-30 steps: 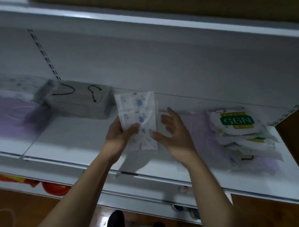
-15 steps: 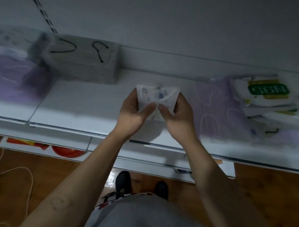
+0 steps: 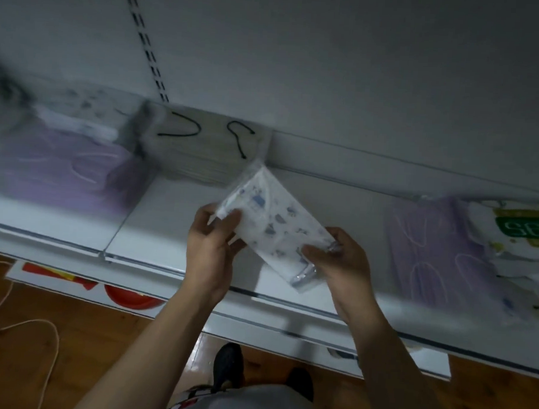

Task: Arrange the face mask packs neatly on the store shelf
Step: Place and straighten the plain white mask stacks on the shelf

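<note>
A clear pack of white face masks with small blue prints [image 3: 272,223] is held tilted above the middle of the white shelf [image 3: 174,228]. My left hand [image 3: 212,248] grips its upper left end and my right hand [image 3: 341,263] grips its lower right end. A stack of grey masks with black ear loops [image 3: 209,149] lies at the back of the shelf, just behind the pack. Purple mask packs lie at the left [image 3: 66,167] and at the right [image 3: 439,255]. A green and white N95 pack [image 3: 523,227] tops a loose pile at the far right.
The shelf's back panel has a slotted upright [image 3: 145,41]. Below the shelf is a wooden floor [image 3: 80,344] with a white cable [image 3: 25,326] at the left. A red and white sign [image 3: 73,284] sits under the shelf edge. My feet are near the shelf base.
The pack has turned from upright to a diagonal tilt and opened out longer, and both hands now grip its opposite ends. The view has shifted left and down.
</note>
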A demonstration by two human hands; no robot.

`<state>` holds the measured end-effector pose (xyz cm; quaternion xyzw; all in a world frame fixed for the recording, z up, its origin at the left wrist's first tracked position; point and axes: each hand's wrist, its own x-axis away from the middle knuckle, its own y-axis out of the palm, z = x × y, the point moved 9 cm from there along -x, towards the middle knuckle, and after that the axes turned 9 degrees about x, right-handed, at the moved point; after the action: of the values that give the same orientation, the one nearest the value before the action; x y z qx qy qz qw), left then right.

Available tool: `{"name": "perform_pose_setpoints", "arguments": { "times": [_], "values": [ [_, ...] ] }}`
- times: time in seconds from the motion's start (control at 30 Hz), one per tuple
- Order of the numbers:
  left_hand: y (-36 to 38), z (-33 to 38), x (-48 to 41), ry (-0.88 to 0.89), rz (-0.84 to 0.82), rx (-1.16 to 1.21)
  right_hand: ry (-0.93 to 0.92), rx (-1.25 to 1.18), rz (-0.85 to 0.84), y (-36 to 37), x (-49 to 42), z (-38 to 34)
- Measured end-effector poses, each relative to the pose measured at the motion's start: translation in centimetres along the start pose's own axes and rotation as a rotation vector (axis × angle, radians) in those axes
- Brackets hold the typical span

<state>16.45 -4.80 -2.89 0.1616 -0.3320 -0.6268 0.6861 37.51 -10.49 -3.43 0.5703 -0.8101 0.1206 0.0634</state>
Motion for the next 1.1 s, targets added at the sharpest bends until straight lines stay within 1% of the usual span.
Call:
{"name": "perform_pose_setpoints", "arguments": {
  "times": [0.1, 0.23, 0.4, 0.5, 0.57, 0.63, 0.67, 0.73, 0.8, 0.9, 1.0, 1.1],
  "values": [
    [-2.7, 4.6, -0.9, 0.096, 0.023, -0.144, -0.011, -0.075, -0.009, 2.3, -0.6, -1.9],
    [-5.7, 8.5, -1.9, 0.107, 0.046, -0.271, -0.048, -0.111, 0.003, 6.6, -1.4, -4.6],
    [-9.6, 13.2, -3.2, 0.176, 0.178, -0.473, -0.056, -0.116, 0.019, 12.3, -1.8, -6.0],
    [-11.7, 16.2, -3.8, 0.211, 0.282, -0.467, -0.048, -0.110, -0.012, 16.1, -1.8, -7.3],
    [-12.9, 18.7, -4.6, 0.243, 0.347, -0.421, -0.151, -0.044, -0.001, 18.3, -2.2, -9.6],
    [-13.4, 21.6, -6.0, 0.297, 0.372, -0.414, -0.300, 0.112, -0.001, 21.0, -3.1, -12.4],
    [-13.5, 23.2, -6.9, 0.333, 0.376, -0.424, -0.334, 0.178, -0.007, 22.6, -4.0, -13.5],
    [-13.5, 26.3, -8.9, 0.395, 0.396, -0.446, -0.322, 0.228, -0.022, 25.4, -6.0, -15.0],
    [-13.5, 29.1, -11.2, 0.471, 0.410, -0.486, -0.264, 0.238, -0.046, 28.1, -8.2, -15.9],
    [-13.2, 32.1, -14.9, 0.603, 0.424, -0.620, -0.199, 0.241, -0.067, 30.8, -10.9, -17.3],
    [-13.3, 32.5, -18.4, 0.591, 0.452, -0.853, -0.200, 0.366, -0.076, 32.7, -13.1, -18.0],
    [-13.8, 31.3, -21.6, 0.482, 0.414, -1.081, -0.196, 0.523, -0.128, 34.3, -14.7, -17.6]
  ]
}}
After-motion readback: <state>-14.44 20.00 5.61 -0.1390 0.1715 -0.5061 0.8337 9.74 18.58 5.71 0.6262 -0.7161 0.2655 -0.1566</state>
